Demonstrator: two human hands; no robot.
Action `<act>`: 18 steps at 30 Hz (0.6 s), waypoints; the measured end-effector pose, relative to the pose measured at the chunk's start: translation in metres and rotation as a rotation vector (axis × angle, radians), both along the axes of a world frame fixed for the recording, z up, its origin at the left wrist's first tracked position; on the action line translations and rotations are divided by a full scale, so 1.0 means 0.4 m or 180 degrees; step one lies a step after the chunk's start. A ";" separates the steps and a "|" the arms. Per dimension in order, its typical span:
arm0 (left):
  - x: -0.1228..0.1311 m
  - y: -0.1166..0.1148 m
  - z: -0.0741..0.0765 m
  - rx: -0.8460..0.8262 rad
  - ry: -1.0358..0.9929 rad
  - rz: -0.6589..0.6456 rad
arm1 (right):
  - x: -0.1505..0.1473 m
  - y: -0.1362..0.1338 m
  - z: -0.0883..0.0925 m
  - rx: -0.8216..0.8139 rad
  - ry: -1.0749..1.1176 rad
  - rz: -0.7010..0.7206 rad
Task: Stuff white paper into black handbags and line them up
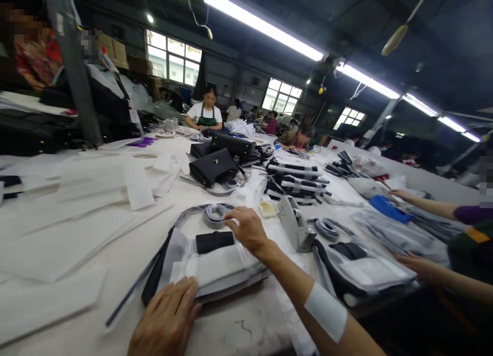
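Note:
My left hand (167,315) lies flat, fingers spread, on the near corner of a wrapped bag (215,266) covered in clear plastic and white paper. My right hand (246,227) reaches over the bag's far edge, fingers curled in a pinch at the plastic beside a coiled grey strap (215,213). What the fingertips hold is too small to name. A black flap (214,240) shows through the wrapping between my hands. A white patch (326,311) is stuck on my right forearm.
A grey tape dispenser (296,225) stands right of my right hand. Black handbags (215,167) and striped bags (295,181) lie farther back. White paper sheets (77,212) cover the left. A co-worker's hands (418,266) rest on another wrapped bag at right. Other people sit behind.

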State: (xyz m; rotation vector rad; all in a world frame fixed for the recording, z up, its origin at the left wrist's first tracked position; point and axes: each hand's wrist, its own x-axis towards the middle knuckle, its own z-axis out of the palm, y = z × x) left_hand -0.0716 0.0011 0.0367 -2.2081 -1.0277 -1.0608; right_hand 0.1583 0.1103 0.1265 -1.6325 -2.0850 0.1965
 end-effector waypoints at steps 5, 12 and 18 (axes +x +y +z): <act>-0.003 0.007 -0.008 0.0034 0.0138 -0.0038 | 0.368 -0.068 0.090 -0.0129 0.0308 -0.1460; -0.008 0.015 -0.019 0.0055 0.0179 -0.0053 | 0.613 -0.119 0.035 -0.1222 0.1121 -0.2351; -0.006 0.009 -0.018 0.0015 0.0239 0.0005 | 0.617 -0.074 -0.021 -0.1371 0.1707 -0.2238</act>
